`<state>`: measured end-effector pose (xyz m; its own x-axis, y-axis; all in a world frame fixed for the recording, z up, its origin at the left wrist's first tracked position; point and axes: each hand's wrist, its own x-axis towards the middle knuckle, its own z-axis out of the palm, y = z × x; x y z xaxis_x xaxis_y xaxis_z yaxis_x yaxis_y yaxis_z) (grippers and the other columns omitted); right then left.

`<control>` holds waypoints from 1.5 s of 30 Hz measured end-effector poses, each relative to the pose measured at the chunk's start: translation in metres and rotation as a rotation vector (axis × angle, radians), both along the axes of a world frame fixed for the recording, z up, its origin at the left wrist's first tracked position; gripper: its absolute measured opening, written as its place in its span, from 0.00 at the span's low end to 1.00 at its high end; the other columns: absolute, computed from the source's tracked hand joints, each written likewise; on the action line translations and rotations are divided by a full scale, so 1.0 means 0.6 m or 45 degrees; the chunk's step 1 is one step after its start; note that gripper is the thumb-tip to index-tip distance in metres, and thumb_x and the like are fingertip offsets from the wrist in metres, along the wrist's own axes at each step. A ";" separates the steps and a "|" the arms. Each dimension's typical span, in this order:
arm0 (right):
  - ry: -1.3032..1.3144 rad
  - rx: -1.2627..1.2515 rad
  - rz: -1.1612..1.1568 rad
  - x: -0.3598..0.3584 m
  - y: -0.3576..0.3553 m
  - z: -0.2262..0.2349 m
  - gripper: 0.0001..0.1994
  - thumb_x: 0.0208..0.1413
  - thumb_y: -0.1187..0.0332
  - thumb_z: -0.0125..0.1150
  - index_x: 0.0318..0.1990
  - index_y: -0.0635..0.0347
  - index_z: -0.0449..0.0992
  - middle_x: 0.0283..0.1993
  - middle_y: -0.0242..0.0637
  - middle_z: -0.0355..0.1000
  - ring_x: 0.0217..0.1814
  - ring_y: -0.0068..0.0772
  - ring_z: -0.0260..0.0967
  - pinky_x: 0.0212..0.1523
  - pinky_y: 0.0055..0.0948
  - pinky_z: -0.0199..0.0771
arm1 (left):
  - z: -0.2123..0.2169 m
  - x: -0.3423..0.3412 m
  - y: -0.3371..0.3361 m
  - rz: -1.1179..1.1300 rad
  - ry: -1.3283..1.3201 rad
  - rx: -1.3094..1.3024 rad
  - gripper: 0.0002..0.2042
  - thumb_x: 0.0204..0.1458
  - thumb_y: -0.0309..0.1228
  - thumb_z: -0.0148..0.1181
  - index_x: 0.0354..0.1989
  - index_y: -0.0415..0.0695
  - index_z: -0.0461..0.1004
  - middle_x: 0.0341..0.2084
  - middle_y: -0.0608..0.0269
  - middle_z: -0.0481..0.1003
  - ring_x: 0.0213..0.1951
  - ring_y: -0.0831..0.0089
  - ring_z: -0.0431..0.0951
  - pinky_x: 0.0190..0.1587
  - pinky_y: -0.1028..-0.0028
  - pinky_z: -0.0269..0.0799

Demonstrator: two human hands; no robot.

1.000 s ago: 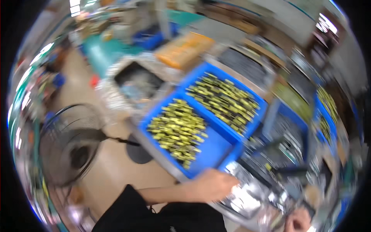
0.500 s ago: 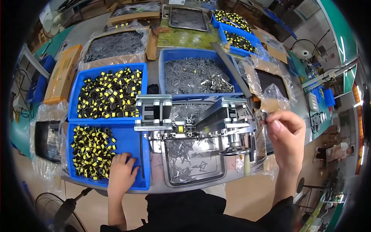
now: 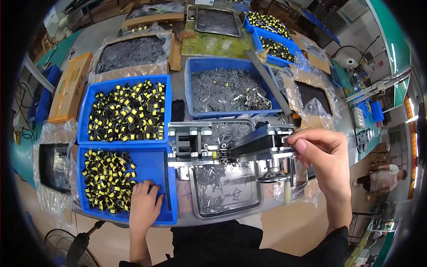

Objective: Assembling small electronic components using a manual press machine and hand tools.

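My left hand (image 3: 145,202) rests in the near blue bin (image 3: 153,167), fingers loosely bent and apart, beside a pile of small black-and-yellow coil-like parts (image 3: 104,178). At the right end of a metal fixture (image 3: 262,140), my right hand (image 3: 324,153) is closed in a pinch of thumb and forefinger. Whatever lies between those fingertips is too small and covered to name. The fixture has a block (image 3: 191,144) at its left, a long dark channel at its right and a round knob (image 3: 272,177) below. A yellow-banded part (image 3: 215,155) sits between the two sides.
Under the fixture lies a metal tray (image 3: 242,209) with loose thin grey pieces. Behind it stands a blue bin (image 3: 189,91) of similar pieces, a long bar (image 3: 271,86) across its right side. Another blue bin (image 3: 84,129) of black-and-yellow parts stands at the left. Plastic-lined cartons (image 3: 129,73) surround these.
My right hand has moved left, bringing its pinched fingers to the fixture's right end. The fixture's left block appears further right in the picture. My left hand stays in the bin.
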<state>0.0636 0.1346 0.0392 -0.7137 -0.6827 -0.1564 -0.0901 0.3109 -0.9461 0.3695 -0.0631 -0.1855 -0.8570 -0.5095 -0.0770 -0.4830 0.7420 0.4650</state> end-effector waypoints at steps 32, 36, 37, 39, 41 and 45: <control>0.202 -0.304 -0.209 0.007 0.064 -0.061 0.11 0.64 0.72 0.60 0.48 0.71 0.78 0.43 0.38 0.74 0.34 0.24 0.72 0.35 0.22 0.73 | 0.015 -0.010 0.002 -0.049 0.073 -0.086 0.09 0.52 0.24 0.64 0.41 0.37 0.78 0.43 0.54 0.75 0.46 0.51 0.74 0.51 0.56 0.69; 0.475 -0.055 -0.432 0.002 0.133 -0.122 0.08 0.62 0.78 0.61 0.47 0.70 0.76 0.42 0.36 0.74 0.35 0.20 0.72 0.35 0.19 0.73 | 0.069 -0.039 0.026 -0.052 0.379 -0.106 0.11 0.48 0.21 0.69 0.40 0.38 0.78 0.41 0.57 0.78 0.35 0.58 0.77 0.39 0.62 0.73; 0.589 0.052 -0.410 0.000 0.149 -0.144 0.08 0.60 0.81 0.62 0.47 0.70 0.76 0.42 0.35 0.74 0.37 0.18 0.73 0.37 0.18 0.74 | 0.089 -0.052 0.038 -0.087 0.416 -0.029 0.11 0.48 0.20 0.69 0.40 0.39 0.78 0.43 0.57 0.79 0.34 0.60 0.79 0.37 0.66 0.73; 0.894 0.207 -0.169 -0.014 0.150 -0.160 0.09 0.57 0.82 0.64 0.44 0.68 0.78 0.43 0.37 0.74 0.37 0.24 0.74 0.38 0.21 0.73 | 0.113 -0.084 0.052 -0.211 0.541 -0.079 0.11 0.47 0.20 0.70 0.40 0.39 0.79 0.46 0.55 0.80 0.28 0.65 0.81 0.28 0.74 0.71; 1.037 0.283 -0.058 -0.031 0.135 -0.169 0.09 0.55 0.82 0.66 0.44 0.67 0.79 0.44 0.38 0.74 0.38 0.27 0.74 0.38 0.23 0.73 | 0.138 -0.128 0.068 -0.236 0.529 -0.205 0.11 0.49 0.20 0.69 0.42 0.38 0.79 0.47 0.54 0.80 0.28 0.65 0.81 0.26 0.73 0.72; 1.089 0.295 0.097 -0.064 0.083 -0.173 0.17 0.49 0.77 0.72 0.49 0.58 0.82 0.45 0.38 0.75 0.47 0.39 0.72 0.47 0.32 0.72 | 0.165 -0.200 0.071 -0.383 0.269 -0.500 0.25 0.49 0.17 0.59 0.60 0.36 0.74 0.56 0.51 0.77 0.22 0.72 0.78 0.22 0.74 0.70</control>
<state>0.0254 0.1844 -0.0649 -0.6035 -0.7506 0.2690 -0.7654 0.4507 -0.4594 0.2494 -0.0205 -0.0866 -0.9458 -0.1946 0.2600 -0.1478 0.9708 0.1890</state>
